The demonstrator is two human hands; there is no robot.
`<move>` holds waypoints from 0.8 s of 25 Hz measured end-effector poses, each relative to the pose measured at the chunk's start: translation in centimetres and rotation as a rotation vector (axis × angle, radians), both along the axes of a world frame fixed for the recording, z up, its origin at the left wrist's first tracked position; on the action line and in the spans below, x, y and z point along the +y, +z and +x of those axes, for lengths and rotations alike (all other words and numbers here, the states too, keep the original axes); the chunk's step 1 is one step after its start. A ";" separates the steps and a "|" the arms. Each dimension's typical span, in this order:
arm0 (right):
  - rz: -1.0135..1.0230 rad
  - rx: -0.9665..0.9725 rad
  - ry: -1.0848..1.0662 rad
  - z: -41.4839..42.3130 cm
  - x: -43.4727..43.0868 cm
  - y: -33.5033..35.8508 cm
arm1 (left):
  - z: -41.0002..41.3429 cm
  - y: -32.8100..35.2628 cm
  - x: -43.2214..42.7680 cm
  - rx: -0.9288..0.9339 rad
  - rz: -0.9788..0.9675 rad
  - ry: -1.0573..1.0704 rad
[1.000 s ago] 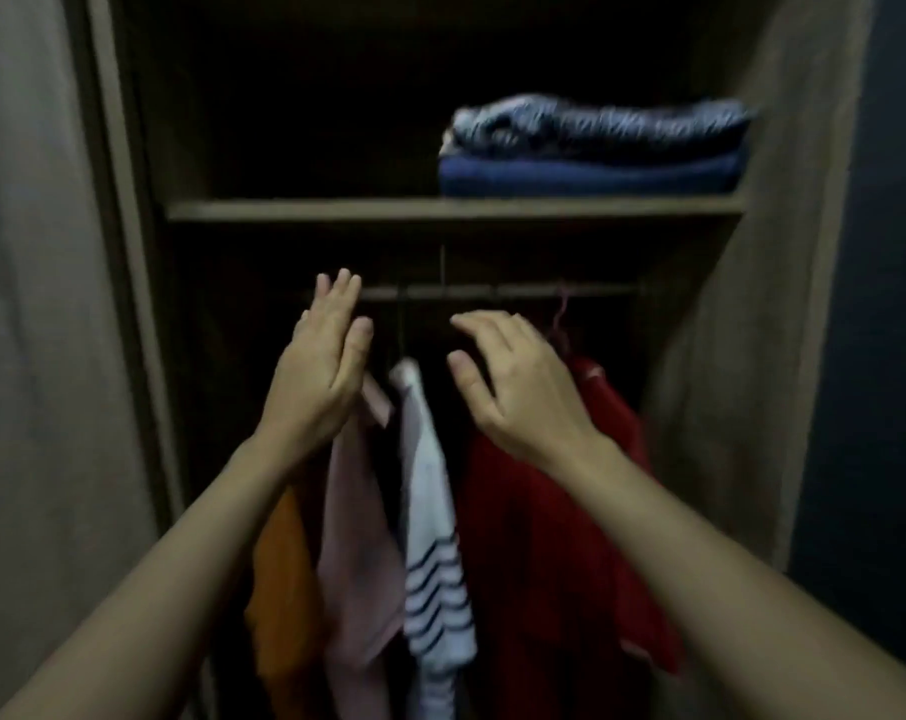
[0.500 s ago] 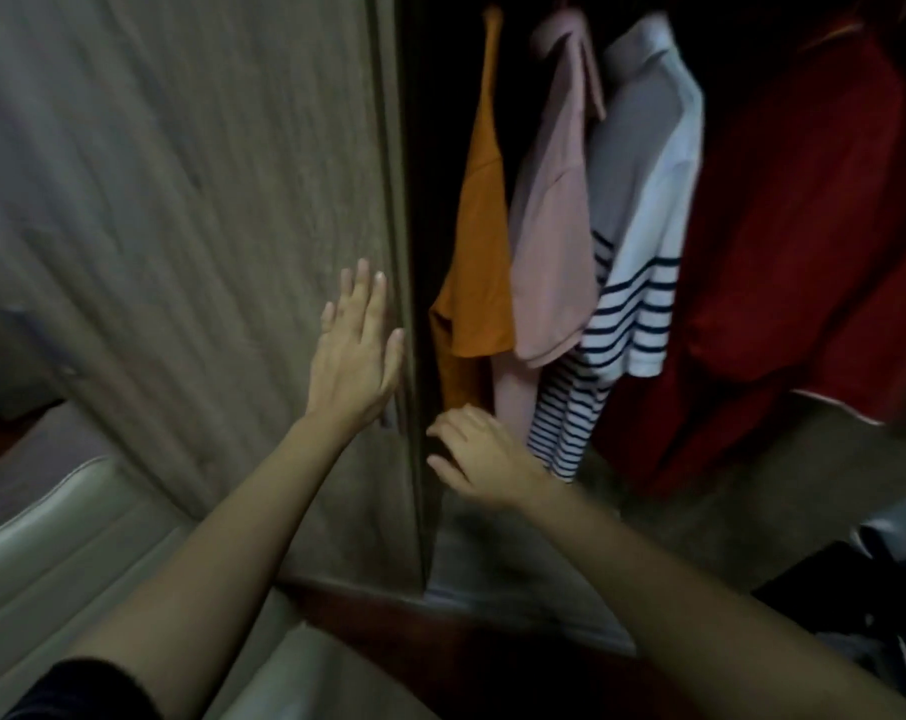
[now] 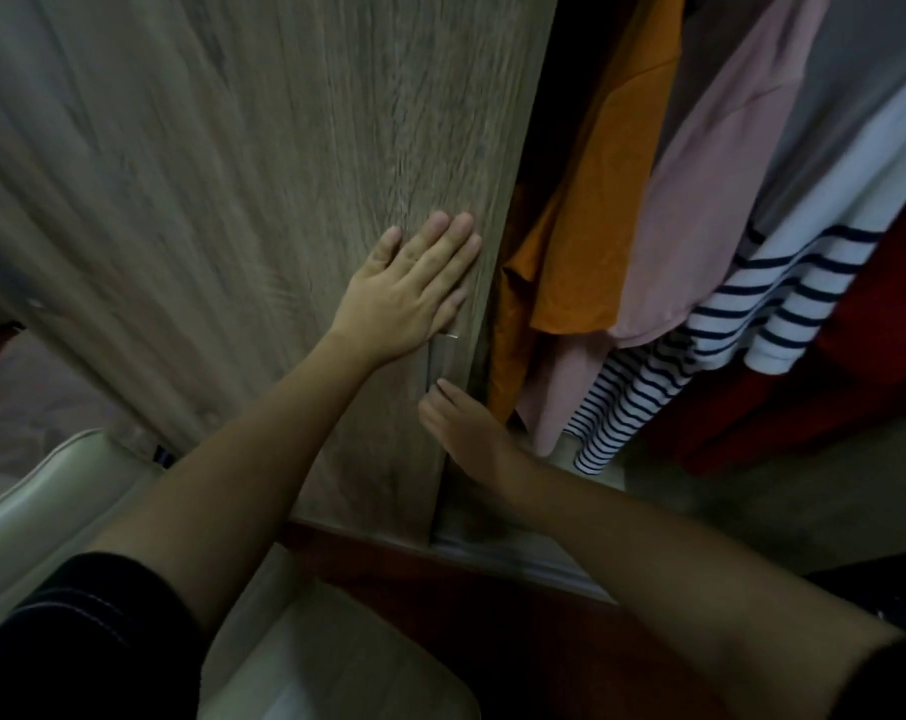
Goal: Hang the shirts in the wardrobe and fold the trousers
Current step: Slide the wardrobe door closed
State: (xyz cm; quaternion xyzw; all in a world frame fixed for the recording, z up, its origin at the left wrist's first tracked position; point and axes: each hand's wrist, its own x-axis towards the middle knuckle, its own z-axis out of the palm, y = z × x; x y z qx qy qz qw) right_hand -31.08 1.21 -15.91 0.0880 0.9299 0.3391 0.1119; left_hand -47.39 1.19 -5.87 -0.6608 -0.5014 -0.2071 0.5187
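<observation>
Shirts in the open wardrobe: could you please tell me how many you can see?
4, left to right: orange shirt, pink shirt, striped shirt, red shirt. More may hang out of frame.

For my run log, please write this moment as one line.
left hand: flat on wardrobe door; right hand: at door handle; shirts: hanging

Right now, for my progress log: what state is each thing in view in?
Door: partly open, shirts showing beside it.
Left hand: flat, pressing on the door.
Right hand: at the door's edge by the handle; grip unclear.
Orange shirt: hanging.
Pink shirt: hanging.
Striped shirt: hanging.
Red shirt: hanging.
</observation>
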 end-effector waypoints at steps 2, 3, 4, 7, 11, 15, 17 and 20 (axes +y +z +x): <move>-0.061 -0.004 0.029 -0.4 0.8 -0.2 | 0.1 -0.3 0.6 -0.006 0.031 -0.011; -0.073 0.007 0.061 -0.6 1.1 -0.6 | 0.2 -0.5 0.7 -0.009 0.043 -0.016; -0.063 0.026 0.084 -0.8 1.5 -0.8 | 0.3 -0.6 0.9 -0.010 0.049 -0.017; -0.092 0.127 0.028 -1.0 1.9 -0.9 | 0.8 -0.8 0.9 -0.009 0.050 -0.024; -0.259 0.224 -0.140 0.3 0.9 -0.8 | 2.6 -0.4 1.2 0.002 0.025 -0.035; -0.345 0.226 -0.175 4.4 1.9 -0.1 | 7.1 -0.3 2.1 0.026 0.001 -0.070; -0.350 0.169 -0.198 7.2 2.3 0.8 | 9.4 -0.2 2.6 0.036 -0.005 -0.110; -0.350 0.129 -0.229 11.0 3.1 1.9 | 12.5 0.5 3.3 0.112 -0.002 -0.151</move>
